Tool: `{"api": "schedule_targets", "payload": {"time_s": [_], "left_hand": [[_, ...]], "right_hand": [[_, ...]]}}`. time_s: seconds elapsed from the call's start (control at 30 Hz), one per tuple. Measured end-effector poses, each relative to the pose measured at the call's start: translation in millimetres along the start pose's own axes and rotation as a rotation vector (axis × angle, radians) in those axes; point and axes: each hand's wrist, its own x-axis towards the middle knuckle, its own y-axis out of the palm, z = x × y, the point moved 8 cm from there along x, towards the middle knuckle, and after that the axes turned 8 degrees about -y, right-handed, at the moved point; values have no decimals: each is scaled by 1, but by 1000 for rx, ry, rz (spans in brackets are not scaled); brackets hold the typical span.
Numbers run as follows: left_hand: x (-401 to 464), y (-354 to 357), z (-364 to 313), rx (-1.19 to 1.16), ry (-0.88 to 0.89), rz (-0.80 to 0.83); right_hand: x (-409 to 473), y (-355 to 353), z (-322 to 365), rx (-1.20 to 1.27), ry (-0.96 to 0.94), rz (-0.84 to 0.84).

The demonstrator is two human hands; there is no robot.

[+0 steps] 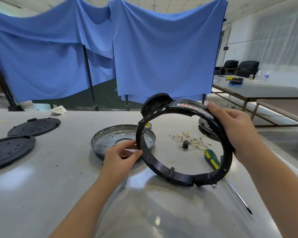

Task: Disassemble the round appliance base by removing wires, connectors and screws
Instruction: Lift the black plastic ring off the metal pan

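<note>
Holding black ring base up over grey table, both hands on it.

Head view: ring tilted, open centre facing the camera, labelled band with red marks at top right, rounded flap at top left, low edge just above the table. Left hand pinches the left rim between thumb and fingers; right hand curls round the upper right rim, thumb on the label. Ring is glossy black plastic, notched inner wall, small post inside the bottom. Behind it: metal pan, partly hidden by ring and left hand; loose wires with brass terminals; green-yellow screwdriver, shaft partly covered by ring. Two black perforated discs at left, the nearer cut off by the frame edge. Dark part behind right hand unclear.
</note>
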Motion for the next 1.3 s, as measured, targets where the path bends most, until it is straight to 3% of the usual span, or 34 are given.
{"api": "schedule_targets", "payload": {"time_s": [0.53, 0.87, 1.0, 1.1, 1.2, 1.3], "left_hand": [[3, -1, 18, -23, -103, 13], [1, 0, 14, 170, -63, -65], [-1, 0, 11, 224, -38, -94], [-7, -3, 3, 309, 28, -207], [-19, -2, -21, 390, 217, -327], [-36, 22, -44, 358, 335, -211]], "right_hand": [[23, 6, -29, 15, 92, 9], [10, -9, -70, -84, 49, 60], [-5, -12, -85, -20, 49, 7], [-11, -14, -89, -7, 48, -58], [-14, -11, -87, -17, 17, -86], [-18, -3, -86, 21, 28, -59]]}}
